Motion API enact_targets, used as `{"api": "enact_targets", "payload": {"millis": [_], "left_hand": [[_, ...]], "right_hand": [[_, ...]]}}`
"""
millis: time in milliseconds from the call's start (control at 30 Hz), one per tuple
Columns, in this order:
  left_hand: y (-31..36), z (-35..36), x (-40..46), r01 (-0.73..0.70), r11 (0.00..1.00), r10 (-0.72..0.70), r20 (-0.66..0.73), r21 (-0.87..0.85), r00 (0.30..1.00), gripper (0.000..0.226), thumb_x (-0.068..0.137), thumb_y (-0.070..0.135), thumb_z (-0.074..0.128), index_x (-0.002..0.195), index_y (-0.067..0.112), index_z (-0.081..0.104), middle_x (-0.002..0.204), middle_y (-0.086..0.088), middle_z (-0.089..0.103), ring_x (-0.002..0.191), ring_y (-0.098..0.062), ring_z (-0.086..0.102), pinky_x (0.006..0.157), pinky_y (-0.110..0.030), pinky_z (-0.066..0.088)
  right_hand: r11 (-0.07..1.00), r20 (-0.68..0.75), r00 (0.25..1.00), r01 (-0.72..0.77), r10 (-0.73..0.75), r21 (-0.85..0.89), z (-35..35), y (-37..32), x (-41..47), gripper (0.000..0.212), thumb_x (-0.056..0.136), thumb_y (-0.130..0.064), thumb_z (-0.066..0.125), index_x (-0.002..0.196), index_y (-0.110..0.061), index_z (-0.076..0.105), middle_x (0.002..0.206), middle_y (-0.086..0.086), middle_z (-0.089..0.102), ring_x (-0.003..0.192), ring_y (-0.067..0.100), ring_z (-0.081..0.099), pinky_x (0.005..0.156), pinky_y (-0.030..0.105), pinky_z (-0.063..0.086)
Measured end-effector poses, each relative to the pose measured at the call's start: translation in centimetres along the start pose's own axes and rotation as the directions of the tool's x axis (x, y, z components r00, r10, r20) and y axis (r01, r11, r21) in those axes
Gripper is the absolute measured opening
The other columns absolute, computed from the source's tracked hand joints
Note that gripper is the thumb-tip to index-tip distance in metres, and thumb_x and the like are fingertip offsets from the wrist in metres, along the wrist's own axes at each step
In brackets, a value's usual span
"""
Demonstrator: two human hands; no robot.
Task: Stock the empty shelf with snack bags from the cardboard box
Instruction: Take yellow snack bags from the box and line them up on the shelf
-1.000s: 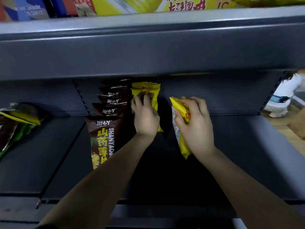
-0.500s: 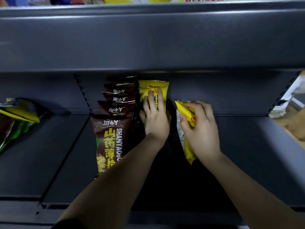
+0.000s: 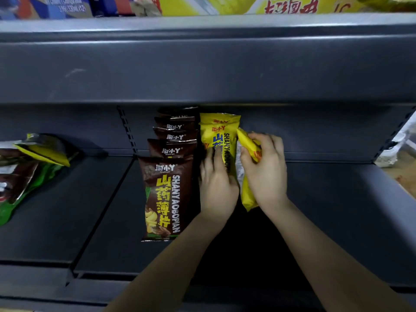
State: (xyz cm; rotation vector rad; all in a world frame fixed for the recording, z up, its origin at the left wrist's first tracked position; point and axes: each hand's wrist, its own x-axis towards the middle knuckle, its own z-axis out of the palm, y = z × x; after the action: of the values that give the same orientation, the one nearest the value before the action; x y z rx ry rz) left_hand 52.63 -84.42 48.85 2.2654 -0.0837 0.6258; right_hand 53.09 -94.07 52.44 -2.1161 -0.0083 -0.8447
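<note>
On the dark grey shelf (image 3: pixel 326 210) a row of several brown snack bags (image 3: pixel 167 194) stands one behind the other. To their right stand two yellow snack bags (image 3: pixel 217 136). My left hand (image 3: pixel 216 185) rests against the front yellow bag with fingers fairly straight. My right hand (image 3: pixel 265 174) grips another yellow snack bag (image 3: pixel 247 194) held edge-on, close beside the standing yellow ones. The cardboard box is out of view.
A loose heap of green, brown and yellow bags (image 3: pixel 29 167) lies at the shelf's left end. The shelf above (image 3: pixel 202 61) overhangs and carries colourful packets. The right part of the shelf floor is bare metal. A wooden floor shows at far right.
My right hand has carried its yellow bag left and back toward the standing yellow bags. My left hand slid down the front yellow bag, whose label now shows above it.
</note>
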Motion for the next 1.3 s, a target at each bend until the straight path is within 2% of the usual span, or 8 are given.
{"api": "enact_targets", "payload": {"millis": [167,300,533,633,733,867,967,1300], "left_hand": [[0.2,-2.2,-0.9,0.112,0.952,-0.104,0.043,-0.285,0.994,0.054,0.084,-0.002,0.046,0.137,0.008,0.045,0.137,-0.009,0.049,0.129,-0.021,0.044,0.103,-0.014,0.027],[0.1,-3.1,-1.2,0.123,0.925,-0.105,0.067,-0.358,0.992,0.056,0.083,0.002,0.043,0.138,0.009,0.045,0.132,-0.006,0.055,0.123,-0.016,0.051,0.105,-0.029,0.039],[-0.2,-3.5,-1.9,0.243,0.873,-0.209,0.125,-0.422,0.97,0.045,0.096,0.005,0.037,0.139,0.017,0.044,0.127,-0.004,0.06,0.114,-0.015,0.057,0.099,-0.032,0.046],[-0.4,-3.2,-1.9,0.273,0.895,-0.237,0.143,-0.352,0.961,0.048,0.094,0.006,0.041,0.141,0.016,0.041,0.131,-0.005,0.058,0.118,-0.018,0.054,0.096,-0.022,0.041],[-0.7,-2.5,-2.0,0.226,0.915,-0.168,0.193,-0.335,0.967,0.063,0.081,0.013,0.053,0.142,0.019,0.037,0.131,-0.003,0.056,0.121,-0.018,0.052,0.101,-0.027,0.041],[-1.1,-1.8,-2.6,0.238,0.964,-0.188,0.337,-0.114,0.922,0.096,0.08,0.021,0.067,0.151,0.022,0.002,0.149,-0.007,0.028,0.135,-0.026,0.03,0.108,-0.04,0.033],[-1.2,-1.5,-2.6,0.215,0.975,-0.188,0.316,-0.052,0.93,0.095,0.083,0.008,0.059,0.151,0.021,-0.007,0.15,-0.01,0.022,0.136,-0.032,0.027,0.107,-0.042,0.031],[-0.7,-0.9,-0.9,0.283,0.949,-0.252,0.203,-0.139,0.946,0.085,0.087,0.014,0.055,0.151,0.018,-0.002,0.141,-0.016,0.032,0.13,-0.034,0.033,0.102,-0.042,0.034]], "right_hand": [[0.998,0.054,0.998,0.048,-0.046,-0.045,3.1,-1.2,-0.6,0.034,0.087,-0.033,0.062,0.119,-0.025,0.059,0.127,0.0,0.046,0.119,0.02,0.047,0.08,0.036,0.048],[0.99,0.028,0.995,0.096,-0.093,-0.106,5.2,-0.7,-1.1,0.035,0.086,-0.034,0.06,0.119,-0.023,0.059,0.128,0.004,0.048,0.114,0.024,0.046,0.083,0.041,0.047],[0.991,0.036,0.999,0.011,-0.006,-0.131,7.0,-0.9,-2.3,0.054,0.091,-0.042,0.022,0.137,-0.028,0.047,0.145,-0.002,0.036,0.129,0.017,0.028,0.099,0.038,0.03],[0.992,0.044,0.999,-0.029,0.024,0.121,6.4,-0.1,-2.0,0.055,0.091,-0.033,0.032,0.142,-0.015,0.04,0.145,0.009,0.031,0.131,0.022,0.029,0.107,0.034,0.027],[0.913,0.199,0.953,-0.282,0.23,0.294,5.1,0.8,-2.0,0.067,0.093,-0.029,0.053,0.149,-0.011,0.02,0.147,0.012,0.024,0.138,0.021,0.028,0.112,0.029,0.025],[0.836,0.477,0.84,-0.442,0.258,0.326,3.3,2.1,-2.1,0.042,0.089,-0.041,0.06,0.124,-0.019,0.053,0.121,0.003,0.06,0.114,0.015,0.058,0.092,0.026,0.049],[0.795,0.632,0.756,-0.485,0.172,0.364,2.5,2.5,-2.4,0.032,0.089,-0.028,0.064,0.119,-0.021,0.054,0.108,-0.002,0.067,0.095,0.007,0.065,0.075,0.019,0.053],[0.845,0.547,0.824,-0.391,0.146,0.364,3.9,2.1,-1.7,0.047,0.082,-0.011,0.07,0.122,-0.022,0.046,0.12,0.003,0.06,0.108,0.011,0.059,0.089,0.022,0.048]]}}
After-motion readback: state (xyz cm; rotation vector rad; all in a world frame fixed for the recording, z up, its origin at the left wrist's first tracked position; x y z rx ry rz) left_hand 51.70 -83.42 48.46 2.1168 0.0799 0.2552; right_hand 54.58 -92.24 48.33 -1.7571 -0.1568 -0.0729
